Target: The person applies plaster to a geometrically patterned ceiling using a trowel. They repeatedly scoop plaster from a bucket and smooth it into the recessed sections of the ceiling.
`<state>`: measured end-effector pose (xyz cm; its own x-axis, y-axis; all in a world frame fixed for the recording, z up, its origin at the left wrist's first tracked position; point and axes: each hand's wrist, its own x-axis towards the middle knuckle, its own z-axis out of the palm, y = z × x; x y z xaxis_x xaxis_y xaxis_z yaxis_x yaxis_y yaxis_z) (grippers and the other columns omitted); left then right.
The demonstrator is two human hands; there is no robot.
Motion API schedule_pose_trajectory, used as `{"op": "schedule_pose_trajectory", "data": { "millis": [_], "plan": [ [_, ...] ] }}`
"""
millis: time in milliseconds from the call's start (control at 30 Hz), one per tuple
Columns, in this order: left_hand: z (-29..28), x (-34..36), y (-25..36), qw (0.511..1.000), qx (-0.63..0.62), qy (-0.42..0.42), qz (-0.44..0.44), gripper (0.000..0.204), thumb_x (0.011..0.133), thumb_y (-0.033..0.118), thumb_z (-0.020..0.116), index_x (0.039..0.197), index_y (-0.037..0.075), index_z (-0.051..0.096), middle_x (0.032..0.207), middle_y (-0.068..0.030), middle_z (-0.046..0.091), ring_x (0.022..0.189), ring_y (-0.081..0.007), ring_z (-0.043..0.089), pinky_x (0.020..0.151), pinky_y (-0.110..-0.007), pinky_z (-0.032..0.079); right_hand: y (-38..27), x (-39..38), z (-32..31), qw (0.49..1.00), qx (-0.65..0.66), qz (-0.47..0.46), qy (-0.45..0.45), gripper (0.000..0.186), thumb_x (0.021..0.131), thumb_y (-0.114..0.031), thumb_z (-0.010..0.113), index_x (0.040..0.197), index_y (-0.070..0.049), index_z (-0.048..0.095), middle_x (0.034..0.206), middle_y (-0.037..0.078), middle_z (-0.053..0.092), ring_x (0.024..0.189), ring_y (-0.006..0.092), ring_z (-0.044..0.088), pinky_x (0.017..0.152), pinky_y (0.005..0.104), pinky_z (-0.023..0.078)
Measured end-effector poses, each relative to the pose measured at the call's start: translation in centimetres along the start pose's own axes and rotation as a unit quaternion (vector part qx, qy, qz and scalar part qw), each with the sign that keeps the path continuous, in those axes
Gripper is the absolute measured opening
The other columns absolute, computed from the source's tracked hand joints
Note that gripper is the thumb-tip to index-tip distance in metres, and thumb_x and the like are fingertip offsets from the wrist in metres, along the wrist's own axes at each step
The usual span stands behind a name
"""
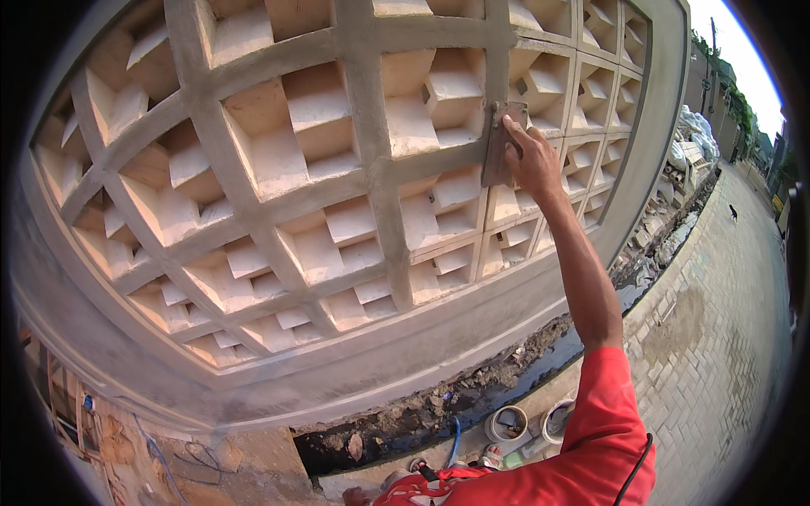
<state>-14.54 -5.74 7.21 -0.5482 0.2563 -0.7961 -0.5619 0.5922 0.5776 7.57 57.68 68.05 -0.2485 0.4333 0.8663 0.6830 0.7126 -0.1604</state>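
A flat trowel (496,152) is gripped by the fingers of the right hand (533,162), its face held to the openwork block wall (358,101) over a joint between the openings. The left hand (356,496) is mostly cut off at the lower edge; whether it is spread or closed cannot be told. The wall's base is separated from the feet (492,456) by a muddy ditch (422,415). Two buckets (492,433) are set beside it, near a blue hose (456,443). Farther right, white sacks (699,135) and rubble are heaped beside a paved lane (717,329).
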Motion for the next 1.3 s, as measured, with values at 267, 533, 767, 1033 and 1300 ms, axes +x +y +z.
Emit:
{"op": "schedule_pose_trajectory", "data": {
  "millis": [267,533,767,1033,1300],
  "plan": [
    [4.8,-4.2,-2.6,0.995,0.079,-0.005,0.057,0.028,0.09,0.02,0.051,0.102,-0.004,0.059,0.086,-0.0171,0.064,0.068,-0.0285,0.064,0.058,-0.04,0.056,2.0,-9.0,3.0,0.996,0.022,0.006,-0.084,0.049,0.081,-0.016,0.062,0.13,-0.021,0.059,0.085,0.013,0.055,0.074,0.0304,0.061,0.069,0.041,0.05],
    [8.0,-5.4,-4.4,0.973,0.095,0.032,0.207,0.014,0.088,0.012,0.058,0.101,0.006,0.06,0.077,-0.0089,0.059,0.054,-0.0216,0.06,0.042,-0.036,0.052,0.8,-0.2,0.0,0.999,0.006,-0.039,-0.002,0.047,0.082,-0.019,0.06,0.128,-0.02,0.059,0.086,0.015,0.057,0.071,0.0305,0.061,0.064,0.041,0.051],
    [11.0,-6.2,-7.0,0.986,-0.16,0.032,0.016,0.014,0.079,0.005,0.062,0.093,0.006,0.061,0.075,-0.0088,0.06,0.055,-0.022,0.061,0.04,-0.035,0.05,4.2,-10.0,3.9,0.991,0.019,-0.072,-0.108,0.049,0.081,-0.014,0.061,0.13,-0.018,0.058,0.085,0.014,0.054,0.071,0.03,0.061,0.063,0.0409,0.052],
    [10.1,-3.9,-9.1,0.918,0.127,-0.036,0.373,0.015,0.077,0.0,0.061,0.09,0.005,0.058,0.072,-0.0105,0.057,0.051,-0.0234,0.058,0.037,-0.036,0.048,1.7,-1.7,0.1,0.997,0.036,-0.062,-0.004,0.049,0.082,-0.016,0.06,0.13,-0.018,0.057,0.087,0.015,0.055,0.073,0.0304,0.062,0.063,0.0421,0.052],
    [13.5,-3.4,-4.6,0.984,-0.166,0.059,0.037,0.024,0.079,0.007,0.064,0.102,0.007,0.056,0.071,-0.0097,0.057,0.054,-0.0232,0.058,0.04,-0.035,0.043,2.6,-9.3,3.3,0.995,0.029,-0.045,-0.089,0.049,0.081,-0.015,0.06,0.129,-0.015,0.058,0.088,0.017,0.055,0.072,0.0323,0.063,0.065,0.0425,0.052]
  ]
}}
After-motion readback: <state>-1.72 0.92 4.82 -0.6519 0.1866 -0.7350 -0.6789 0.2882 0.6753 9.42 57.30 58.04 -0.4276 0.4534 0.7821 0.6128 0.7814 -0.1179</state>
